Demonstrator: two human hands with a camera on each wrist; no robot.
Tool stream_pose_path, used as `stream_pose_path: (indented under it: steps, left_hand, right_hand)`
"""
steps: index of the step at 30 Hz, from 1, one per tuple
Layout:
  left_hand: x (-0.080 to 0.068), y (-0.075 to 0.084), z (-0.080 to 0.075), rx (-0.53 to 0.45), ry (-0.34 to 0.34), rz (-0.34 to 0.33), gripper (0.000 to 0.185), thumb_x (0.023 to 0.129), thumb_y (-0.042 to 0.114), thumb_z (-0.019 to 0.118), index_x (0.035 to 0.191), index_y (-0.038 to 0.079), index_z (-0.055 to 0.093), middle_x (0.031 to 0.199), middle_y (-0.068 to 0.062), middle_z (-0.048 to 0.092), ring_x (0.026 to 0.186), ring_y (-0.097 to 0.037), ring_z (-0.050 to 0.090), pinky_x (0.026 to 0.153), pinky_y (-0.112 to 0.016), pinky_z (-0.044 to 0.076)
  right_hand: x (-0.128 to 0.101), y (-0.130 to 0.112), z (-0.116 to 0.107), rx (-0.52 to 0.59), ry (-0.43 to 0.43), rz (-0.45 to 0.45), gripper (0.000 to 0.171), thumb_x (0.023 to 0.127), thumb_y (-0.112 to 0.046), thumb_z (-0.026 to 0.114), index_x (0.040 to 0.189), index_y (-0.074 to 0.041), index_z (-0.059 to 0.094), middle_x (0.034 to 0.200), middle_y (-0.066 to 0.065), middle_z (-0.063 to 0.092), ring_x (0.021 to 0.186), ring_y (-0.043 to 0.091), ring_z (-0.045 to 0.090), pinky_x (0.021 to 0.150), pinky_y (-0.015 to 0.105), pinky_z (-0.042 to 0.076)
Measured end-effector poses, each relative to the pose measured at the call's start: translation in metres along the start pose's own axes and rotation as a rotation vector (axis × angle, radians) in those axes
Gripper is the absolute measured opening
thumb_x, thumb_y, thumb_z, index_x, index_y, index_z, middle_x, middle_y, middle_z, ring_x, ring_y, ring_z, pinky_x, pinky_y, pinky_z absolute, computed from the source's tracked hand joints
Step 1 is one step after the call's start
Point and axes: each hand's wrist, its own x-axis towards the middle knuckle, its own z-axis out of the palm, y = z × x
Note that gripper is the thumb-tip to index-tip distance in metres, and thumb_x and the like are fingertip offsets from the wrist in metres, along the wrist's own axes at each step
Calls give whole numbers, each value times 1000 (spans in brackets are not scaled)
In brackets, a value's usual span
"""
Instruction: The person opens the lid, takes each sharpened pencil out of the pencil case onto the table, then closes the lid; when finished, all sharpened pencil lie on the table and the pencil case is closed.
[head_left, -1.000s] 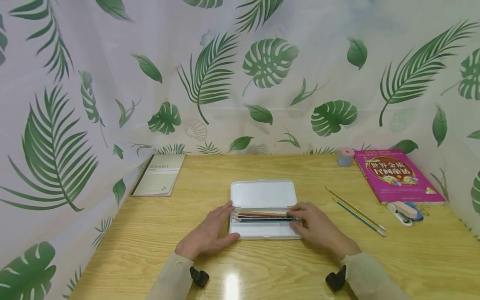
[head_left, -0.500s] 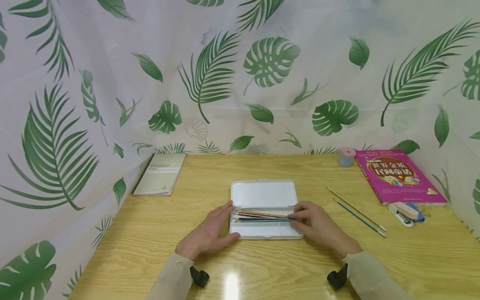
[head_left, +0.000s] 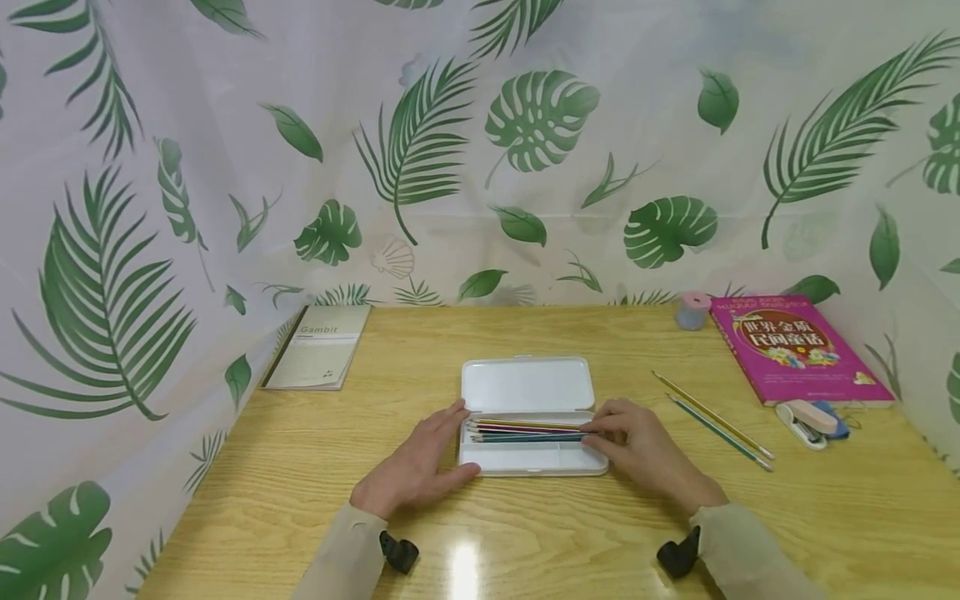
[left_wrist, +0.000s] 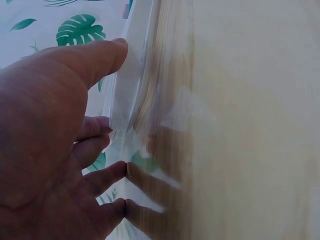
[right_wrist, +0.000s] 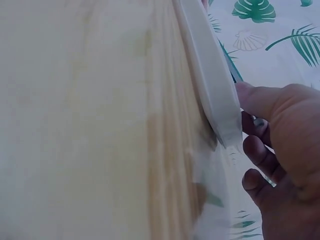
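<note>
A white plastic pencil case (head_left: 517, 461) lies with its lid (head_left: 527, 385) folded back. Several pencils (head_left: 525, 437), among them yellow, dark red and teal ones, lie side by side in its long rear compartment. My left hand (head_left: 420, 462) rests with fingers spread at the case's left end, the thumb against the front edge and the index finger near the hinge. At the right end, my right hand (head_left: 637, 450) pinches the pencils' ends between thumb and fingers. A teal pencil (right_wrist: 231, 67) shows beside the thumb in the right wrist view; the pinched ends are partly hidden.
Two loose pencils, one yellow (head_left: 708, 412) and one teal (head_left: 720, 433), lie to the right. Beyond them are a magenta book (head_left: 795, 367), a pink-and-white stapler (head_left: 806, 421) and a spool-like pink-and-blue item (head_left: 692, 312). A Gambit notebook (head_left: 318, 350) lies at the far left.
The pencils in the case have shifted under the right fingers: the top one, slanted half a second ago, now lies nearly parallel with the others. The left hand stays in place.
</note>
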Motion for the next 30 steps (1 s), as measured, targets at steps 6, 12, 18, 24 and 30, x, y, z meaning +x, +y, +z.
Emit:
stream_pose_path:
  steps: [6,12,18,24,30]
  left_hand:
    - [0,1,-1,1,-6,-13,81,96,50,61,158,11,26,166,-4,15,149,-27,20,119,-47,26]
    - [2,0,0,3,0,-3,82,95,50,61,158,10,26,166,-5,17,149,-29,21,119,-47,26]
    - [1,2,0,5,-13,-8,82,96,50,61,158,11,25,166,-4,15,149,-27,19,119,-46,25]
    - [1,0,1,7,-7,1,82,96,51,60,158,10,25,166,-4,15,149,-29,20,119,-47,25]
    - [2,0,1,14,0,4,81,96,50,60,157,9,27,165,-5,16,149,-29,21,119,-47,26]
  right_hand:
    - [0,0,-3,19,-9,24,8,86,-9,78,91,-14,80,91,-8,63,71,17,51,57,22,42]
    - [-2,-1,-6,38,-25,74,8,86,-10,78,92,-14,81,91,-6,61,73,20,50,59,23,43]
    - [-11,0,-14,74,-1,114,7,88,-14,77,94,-18,81,89,-6,61,70,19,48,57,25,40]
    - [-23,6,-21,93,23,182,6,91,-23,75,95,-22,80,90,-8,62,73,12,50,61,24,43]
    - [-35,7,-34,111,87,213,7,92,-22,74,97,-21,79,93,-5,64,76,12,51,63,23,44]
